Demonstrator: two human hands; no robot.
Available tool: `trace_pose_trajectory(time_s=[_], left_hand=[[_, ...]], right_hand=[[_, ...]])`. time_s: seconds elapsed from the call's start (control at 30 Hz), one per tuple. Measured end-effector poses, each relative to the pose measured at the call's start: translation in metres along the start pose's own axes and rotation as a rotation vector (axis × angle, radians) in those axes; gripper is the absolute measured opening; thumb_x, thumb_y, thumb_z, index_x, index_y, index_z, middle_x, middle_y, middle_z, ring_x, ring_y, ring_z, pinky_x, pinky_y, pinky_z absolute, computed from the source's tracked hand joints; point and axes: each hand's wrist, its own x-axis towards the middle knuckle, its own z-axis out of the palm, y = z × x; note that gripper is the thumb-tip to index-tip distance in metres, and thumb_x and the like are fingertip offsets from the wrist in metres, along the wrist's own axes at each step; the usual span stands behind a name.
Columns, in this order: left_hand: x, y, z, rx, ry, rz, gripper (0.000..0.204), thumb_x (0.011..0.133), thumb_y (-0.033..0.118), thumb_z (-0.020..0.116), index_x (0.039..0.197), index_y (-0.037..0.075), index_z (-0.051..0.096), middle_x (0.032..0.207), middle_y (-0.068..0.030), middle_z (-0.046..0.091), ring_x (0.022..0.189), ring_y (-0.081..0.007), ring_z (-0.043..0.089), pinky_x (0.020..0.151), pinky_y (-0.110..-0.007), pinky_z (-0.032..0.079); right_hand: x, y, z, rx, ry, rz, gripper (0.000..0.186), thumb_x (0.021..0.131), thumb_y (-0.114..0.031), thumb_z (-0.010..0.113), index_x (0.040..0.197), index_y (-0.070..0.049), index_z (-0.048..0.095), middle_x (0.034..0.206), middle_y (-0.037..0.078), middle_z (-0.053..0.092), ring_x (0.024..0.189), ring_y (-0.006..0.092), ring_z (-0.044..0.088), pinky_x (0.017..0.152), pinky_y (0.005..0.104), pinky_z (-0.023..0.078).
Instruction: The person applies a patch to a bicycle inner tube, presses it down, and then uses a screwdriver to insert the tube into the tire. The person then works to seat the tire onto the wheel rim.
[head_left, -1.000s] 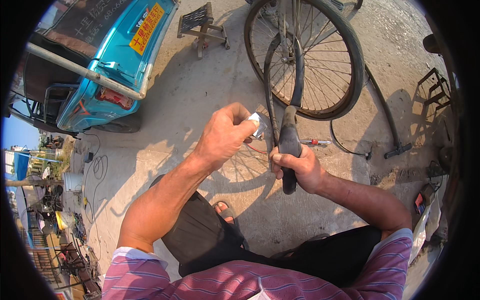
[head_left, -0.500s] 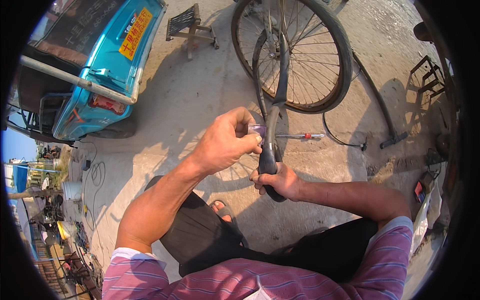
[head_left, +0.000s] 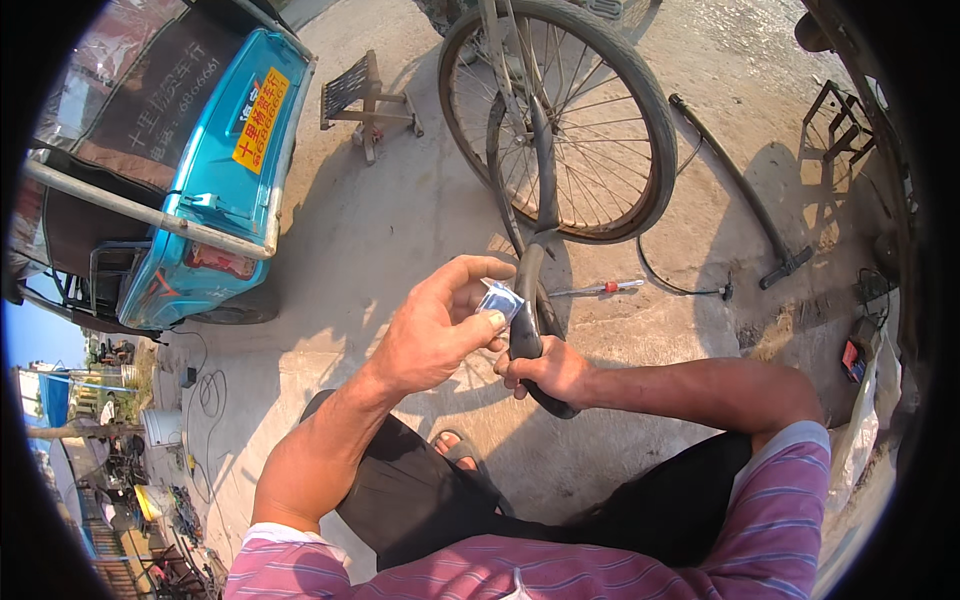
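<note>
Black inner tube [head_left: 525, 325] runs from the bicycle wheel [head_left: 662, 160] down into your right hand [head_left: 552, 372], which grips it. Your left hand [head_left: 435, 325] pinches a small blue-and-silver piece [head_left: 500, 300] near the tube. Rightward, 1 slim tool [head_left: 610, 287] and 1 black pump [head_left: 738, 180] lie on the ground [head_left: 370, 220].

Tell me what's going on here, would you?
A person is working with both bare hands. The right hand grips a black rubber tube, which runs up across a bicycle wheel. The left hand pinches a small shiny piece right beside the tube; whether the two touch is hard to tell. A thin tool with a red part and a black T-handled pump lie on the ground.
</note>
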Motion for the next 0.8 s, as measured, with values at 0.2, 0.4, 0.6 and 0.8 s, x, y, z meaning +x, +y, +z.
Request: trace_pose_trajectory(time_s=[0.2, 0.4, 0.6, 0.8], left_hand=[[0.015, -0.010, -0.012, 0.091, 0.057, 0.013, 0.031, 0.095, 0.003, 0.057, 0.123, 0.000, 0.071, 0.103, -0.0064, 0.072, 0.082, -0.0105, 0.067, 0.077, -0.029, 0.058], [0.032, -0.026, -0.016, 0.389, 0.144, -0.003, 0.025, 0.098, 0.010, 0.061, 0.113, -0.005, 0.074, 0.096, -0.0070, 0.073, 0.082, -0.0122, 0.066, 0.077, -0.030, 0.055], [0.058, -0.056, -0.013, 0.746, 0.110, -0.149, 0.052, 0.098, 0.044, 0.064, 0.103, -0.006, 0.076, 0.090, -0.0176, 0.076, 0.083, -0.0203, 0.072, 0.073, -0.040, 0.055], [0.084, -0.073, -0.012, 0.302, -0.141, -0.410, 0.063, 0.104, 0.061, 0.058, 0.100, 0.001, 0.077, 0.088, -0.0071, 0.070, 0.077, -0.0158, 0.064, 0.072, -0.033, 0.053]], right_hand=[[-0.001, 0.004, 0.002, 0.055, 0.011, -0.019, 0.029, 0.096, -0.028, 0.072, 0.096, 0.001, 0.070, 0.082, 0.007, 0.069, 0.071, 0.0160, 0.067, 0.070, 0.0324, 0.054], [-0.006, 0.003, 0.003, 0.072, -0.021, -0.052, 0.026, 0.095, -0.025, 0.071, 0.097, 0.001, 0.069, 0.081, 0.006, 0.068, 0.071, 0.0153, 0.066, 0.069, 0.0321, 0.054], [-0.015, -0.006, 0.006, 0.080, -0.033, -0.058, 0.021, 0.093, -0.018, 0.068, 0.101, 0.001, 0.068, 0.084, 0.007, 0.068, 0.073, 0.0150, 0.066, 0.071, 0.0317, 0.055], [-0.024, -0.010, 0.007, 0.066, -0.086, -0.068, 0.017, 0.092, -0.016, 0.065, 0.099, 0.000, 0.067, 0.084, 0.006, 0.066, 0.075, 0.0148, 0.065, 0.073, 0.0311, 0.054]])
